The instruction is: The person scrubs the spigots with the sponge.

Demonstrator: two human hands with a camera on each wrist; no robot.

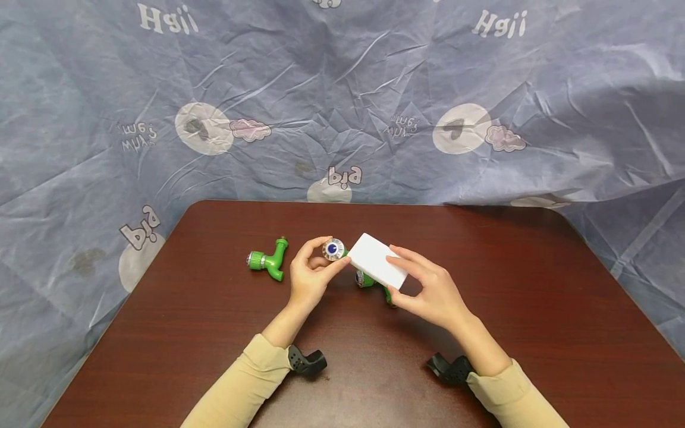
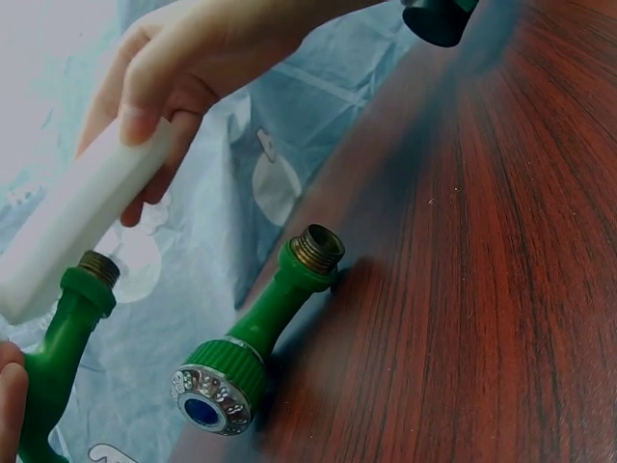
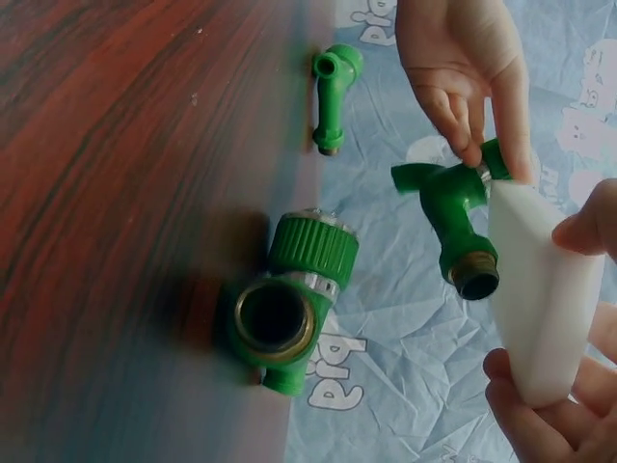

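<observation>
Nearest the head camera, two forearms in beige sleeves reach forward over the dark wooden table, each with a black camera mount at the wrist. Just beyond, the right hand grasps a white sponge block between thumb below and fingers curled over its top edge. The block's long axis runs diagonally, from the right hand up and leftward toward the other hand.

The left hand is closed round a green faucet, pinching it by the knob end, whose silver cap with a blue centre faces up toward the head camera. The faucet is lifted clear of the table, its brass-threaded end pointing toward the right hand. In the right wrist view the block lies against the faucet's body just beside that threaded end, so the two held things meet between the hands, the faucet to the left of the block.

A second green faucet lies on the table under the block, mostly hidden from above. Farther left, well apart from both hands, a third green faucet lies on its side. Behind the table hangs a crumpled blue printed cloth.
</observation>
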